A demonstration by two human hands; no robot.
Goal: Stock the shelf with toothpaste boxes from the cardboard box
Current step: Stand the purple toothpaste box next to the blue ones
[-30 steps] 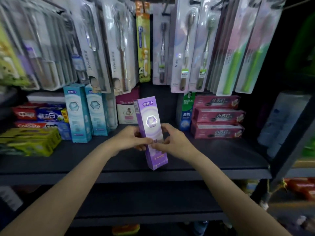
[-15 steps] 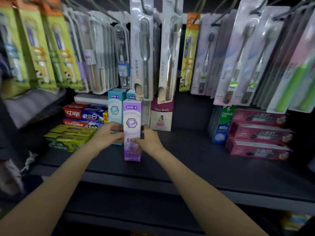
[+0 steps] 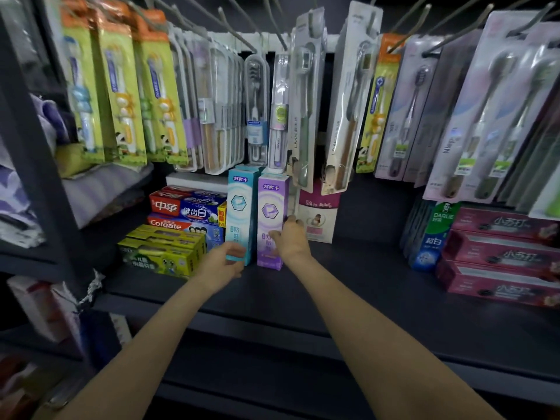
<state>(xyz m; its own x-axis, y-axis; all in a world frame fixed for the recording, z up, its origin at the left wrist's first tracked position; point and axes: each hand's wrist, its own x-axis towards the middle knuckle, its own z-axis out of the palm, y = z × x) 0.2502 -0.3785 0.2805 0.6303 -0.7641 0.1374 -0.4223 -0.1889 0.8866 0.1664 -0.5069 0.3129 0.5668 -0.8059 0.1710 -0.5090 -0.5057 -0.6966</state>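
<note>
A purple toothpaste box [image 3: 270,221] is shown standing upright on the dark shelf [image 3: 348,286], its base set near the middle of the shelf's depth and its left side just beside a teal toothpaste box [image 3: 239,213], which also stands upright. The purple box is held by the right hand [image 3: 291,239] — the thumb lies across the lower front face, while the fingers are curled round the right edge. The lower front corner of the teal box is gripped by the left hand [image 3: 222,262], thumb on the front face; the remaining fingers are hidden behind the hand, so their exact lie cannot be told.

To the left of the teal box, a stack of red-and-blue toothpaste cartons [image 3: 185,213] is laid flat, with a stack of yellow-green cartons [image 3: 160,251] in front of it. A white-and-magenta carton [image 3: 316,213] is seen standing just right of the purple box, behind the right hand. Well apart to the right, a green-and-blue upright box [image 3: 431,234] is placed beside three pink cartons [image 3: 500,253] stacked flat. Above the shelf, carded toothbrushes [image 3: 306,101] are hung in rows from hooks — green-backed packs at the left, pale and grey packs at the right.
</note>
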